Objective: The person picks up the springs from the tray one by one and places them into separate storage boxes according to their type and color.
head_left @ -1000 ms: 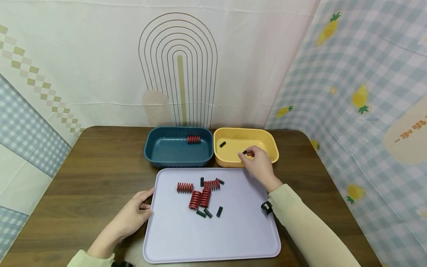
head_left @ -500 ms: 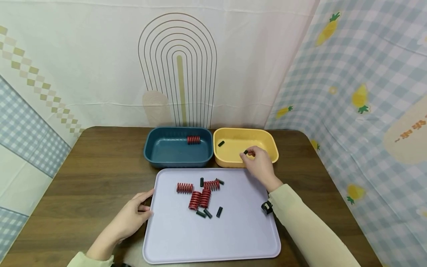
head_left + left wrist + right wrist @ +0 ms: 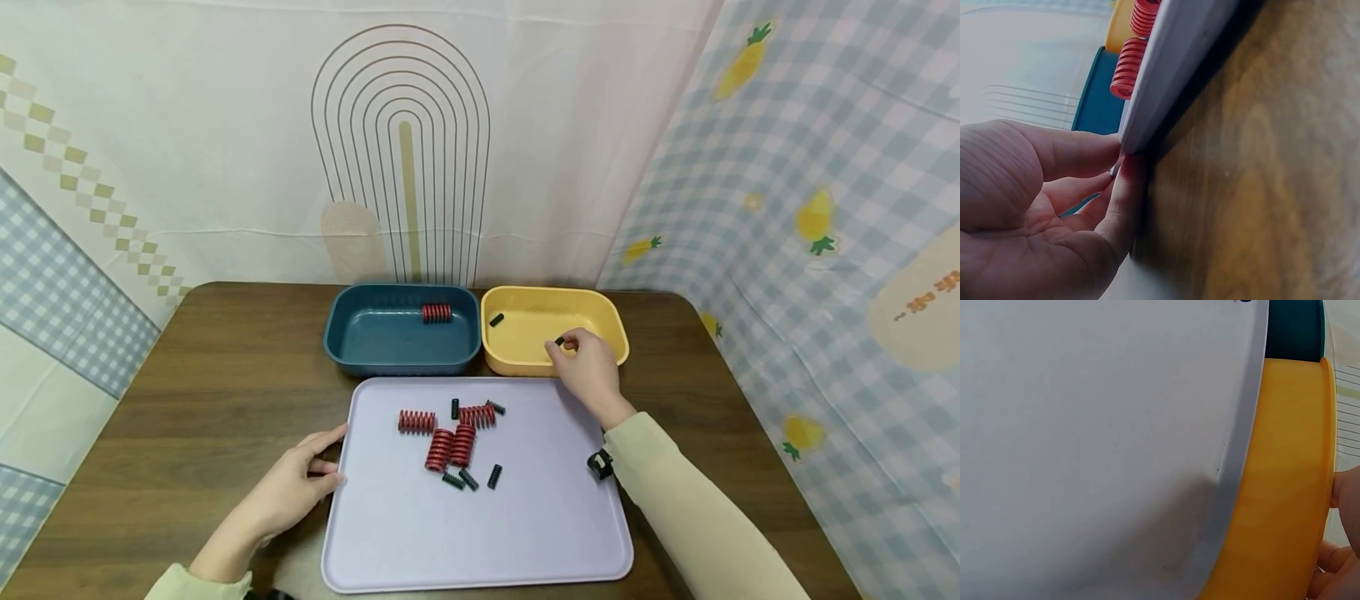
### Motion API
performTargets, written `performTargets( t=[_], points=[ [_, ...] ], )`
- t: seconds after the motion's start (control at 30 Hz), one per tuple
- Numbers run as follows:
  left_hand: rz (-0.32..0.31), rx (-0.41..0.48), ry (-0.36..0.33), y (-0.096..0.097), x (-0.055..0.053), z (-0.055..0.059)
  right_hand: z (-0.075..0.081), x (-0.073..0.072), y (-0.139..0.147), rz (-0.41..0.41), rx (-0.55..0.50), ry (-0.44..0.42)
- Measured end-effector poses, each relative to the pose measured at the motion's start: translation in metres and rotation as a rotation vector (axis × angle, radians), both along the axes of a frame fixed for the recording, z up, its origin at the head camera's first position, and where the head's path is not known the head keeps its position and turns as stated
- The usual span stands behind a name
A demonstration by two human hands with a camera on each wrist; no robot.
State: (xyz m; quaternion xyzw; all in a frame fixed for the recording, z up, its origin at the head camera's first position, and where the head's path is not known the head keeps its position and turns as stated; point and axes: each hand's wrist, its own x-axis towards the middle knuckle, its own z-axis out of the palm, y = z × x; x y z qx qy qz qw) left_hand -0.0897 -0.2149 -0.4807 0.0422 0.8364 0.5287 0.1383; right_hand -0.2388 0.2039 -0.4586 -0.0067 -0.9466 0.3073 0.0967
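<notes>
In the head view, my right hand (image 3: 591,369) pinches a small dark spring (image 3: 559,341) between thumb and fingers above the yellow bin (image 3: 558,367). Another small dark spring (image 3: 497,320) lies inside that bin, towards its left side. My left hand (image 3: 288,487) grips the left rim of the lilac tray (image 3: 480,533); in the left wrist view its thumb and fingers (image 3: 1125,194) meet at the edge. On the tray lie several thick red springs (image 3: 462,445) and several small dark springs (image 3: 495,477). The right wrist view shows my hand (image 3: 1341,569) partly, at the bin's rim, its spring hidden.
Left of the yellow bin, and close against it, stands a dark blue bin (image 3: 401,369) with one red spring (image 3: 437,313) inside. Both bins sit just behind the tray on a brown wooden table (image 3: 240,367). A patterned cloth (image 3: 555,150) hangs behind and to the right.
My right hand has shifted slightly to the right over the yellow bin, still pinching the dark spring. The spring lying in the bin has moved a little left. My left hand stays at the rim.
</notes>
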Motion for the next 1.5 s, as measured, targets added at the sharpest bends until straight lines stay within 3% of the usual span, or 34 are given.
performTargets(
  t=[0.73,1.17,1.5],
  points=[
    [-0.008,0.019,0.0,0.002,-0.001,0.001,-0.002,0.002,0.005,0.005,-0.008,0.02],
    [-0.009,0.027,-0.025,-0.001,0.002,0.002,0.002,0.011,0.006,0.202,-0.111,0.119],
    [-0.007,0.027,-0.034,-0.001,0.002,-0.001,0.007,0.024,-0.001,0.377,-0.103,0.137]
  ],
)
